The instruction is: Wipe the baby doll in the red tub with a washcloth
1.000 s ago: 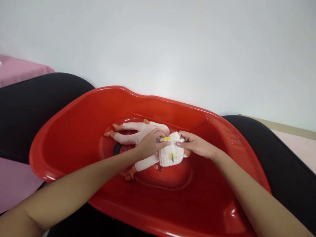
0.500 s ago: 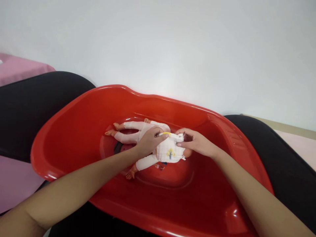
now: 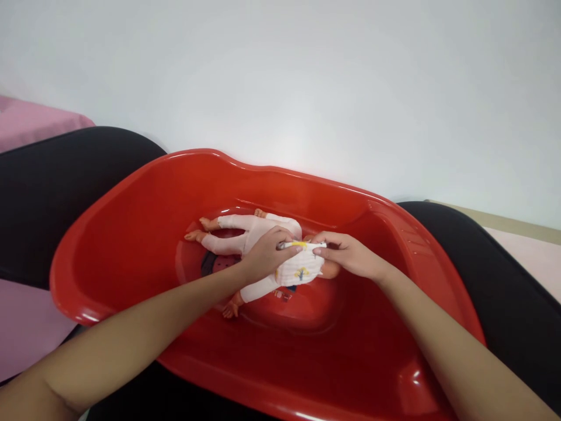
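A baby doll in pale pink and white clothes lies on its back in a red baby bathtub, feet toward the left. Over its upper body and part of its head hangs a small white cloth with a yellow and blue tree print. My left hand pinches the cloth's upper left edge between thumb and fingers. At the upper right edge my right hand pinches it too. Most of the doll's head is hidden behind the cloth and my right hand.
Black padded surfaces flank the tub on both sides. Pink cloth lies at the far left, and a pale pink surface is at the right. A white wall rises behind the tub.
The cloth's top edge has come down and straightened between my hands, and the cloth looks shorter. Both hands have shifted slightly; the doll lies as before.
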Available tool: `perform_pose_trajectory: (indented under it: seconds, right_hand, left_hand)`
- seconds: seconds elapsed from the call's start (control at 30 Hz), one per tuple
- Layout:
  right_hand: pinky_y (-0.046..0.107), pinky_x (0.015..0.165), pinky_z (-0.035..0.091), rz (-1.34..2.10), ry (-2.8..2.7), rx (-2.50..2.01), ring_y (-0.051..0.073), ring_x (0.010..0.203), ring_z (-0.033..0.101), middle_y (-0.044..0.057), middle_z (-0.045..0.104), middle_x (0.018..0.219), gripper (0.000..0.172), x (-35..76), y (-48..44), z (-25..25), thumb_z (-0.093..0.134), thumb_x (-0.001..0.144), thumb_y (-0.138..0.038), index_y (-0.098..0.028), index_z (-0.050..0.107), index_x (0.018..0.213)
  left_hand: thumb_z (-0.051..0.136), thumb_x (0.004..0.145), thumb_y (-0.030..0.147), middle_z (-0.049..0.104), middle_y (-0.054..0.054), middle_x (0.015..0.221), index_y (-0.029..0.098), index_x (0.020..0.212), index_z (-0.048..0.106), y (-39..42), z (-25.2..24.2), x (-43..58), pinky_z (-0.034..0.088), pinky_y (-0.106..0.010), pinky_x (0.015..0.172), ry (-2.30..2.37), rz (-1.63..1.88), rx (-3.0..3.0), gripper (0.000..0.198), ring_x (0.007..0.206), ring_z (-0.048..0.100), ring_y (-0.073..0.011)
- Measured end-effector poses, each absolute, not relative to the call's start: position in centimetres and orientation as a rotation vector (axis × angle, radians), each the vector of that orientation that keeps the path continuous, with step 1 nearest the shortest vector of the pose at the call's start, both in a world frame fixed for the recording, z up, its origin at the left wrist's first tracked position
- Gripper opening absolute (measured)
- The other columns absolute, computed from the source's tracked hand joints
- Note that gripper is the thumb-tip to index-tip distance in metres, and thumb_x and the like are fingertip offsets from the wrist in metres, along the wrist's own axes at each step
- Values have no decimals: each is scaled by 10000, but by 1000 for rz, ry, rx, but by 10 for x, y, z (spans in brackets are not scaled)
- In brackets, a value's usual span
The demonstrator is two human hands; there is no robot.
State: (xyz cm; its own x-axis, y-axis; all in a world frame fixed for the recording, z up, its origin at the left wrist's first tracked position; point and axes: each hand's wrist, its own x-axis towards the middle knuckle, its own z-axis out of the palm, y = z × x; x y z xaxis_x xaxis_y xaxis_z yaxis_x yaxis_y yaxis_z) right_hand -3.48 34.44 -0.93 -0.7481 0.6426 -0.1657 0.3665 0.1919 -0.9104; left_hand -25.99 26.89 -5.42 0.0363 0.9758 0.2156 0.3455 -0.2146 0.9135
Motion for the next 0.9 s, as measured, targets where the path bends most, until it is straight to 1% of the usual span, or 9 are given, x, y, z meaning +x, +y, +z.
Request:
perform_pose_trajectory:
  seconds: [0.07,0.2,0.3,0.4,0.53,0.63,0.7,0.8,0.9]
  right_hand:
    - [357,900,506,1586,-2188,-969,224,993,640,50,721,1065,375,-33,346,-9,715,874,-554,-204,728,1009]
    - [318,768,477,1576,-2207,-1032,185,846,599,30,686,905,440,-31,349,-10,709,853,-625,-187,667,850]
    - [278,630,380,1497,-2246,-1112,129,692,467,-20,556,729,523,-31,350,-13,678,849,-685,-191,550,731]
    - [272,596,329,1424,-2254,-1153,119,666,403,-36,491,707,519,-31,351,-16,672,854,-679,-200,514,737]
    - [297,720,444,1444,-2189,-1100,160,807,520,-5,586,865,414,-32,350,-15,788,794,-557,-213,616,946]
    - [339,840,502,1587,-2225,-1048,193,926,585,13,627,1015,674,-36,347,-13,855,736,-491,-267,593,1315]
    - [368,893,513,1644,-2350,-1012,218,993,605,34,642,1112,775,-39,344,-13,851,742,-501,-298,553,1428]
    - [403,1001,491,1532,-2517,-889,267,1141,584,74,635,1214,512,-44,341,-12,768,822,-556,-261,717,1237]
    - [413,1057,475,1482,-2520,-817,274,1171,574,95,632,1231,411,-44,339,-11,622,925,-592,-216,779,982]
  left_hand:
    - [648,882,427,666,-58,992,198,819,645,271,-57,-261,512,-382,834,1352,1100,1655,237,869,623,-214]
    - [639,885,452,564,15,671,229,692,541,272,-60,-263,418,-326,616,1409,907,1611,311,637,530,-177]
    - [669,868,435,524,29,629,229,680,501,274,-56,-265,372,-306,583,1467,950,1577,325,619,503,-167]
    - [708,832,410,519,44,659,219,725,507,274,-51,-267,378,-296,605,1496,1036,1550,298,652,505,-159]
    - [717,810,311,555,46,740,219,825,542,270,-43,-267,427,-307,697,1467,1167,1636,199,723,528,-159]
    - [656,839,207,615,15,842,226,849,543,266,-39,-264,474,-340,831,1308,1197,1849,114,831,579,-177]
    - [620,870,189,636,-5,890,227,855,548,264,-39,-261,480,-361,888,1226,1168,1960,83,888,597,-189]
    - [632,889,219,660,-14,946,225,912,577,263,-43,-257,486,-375,918,1211,1132,1967,60,941,619,-202]
    - [711,840,266,680,-28,1055,222,1155,596,264,-48,-256,516,-366,886,1226,1133,1761,338,951,643,-207]
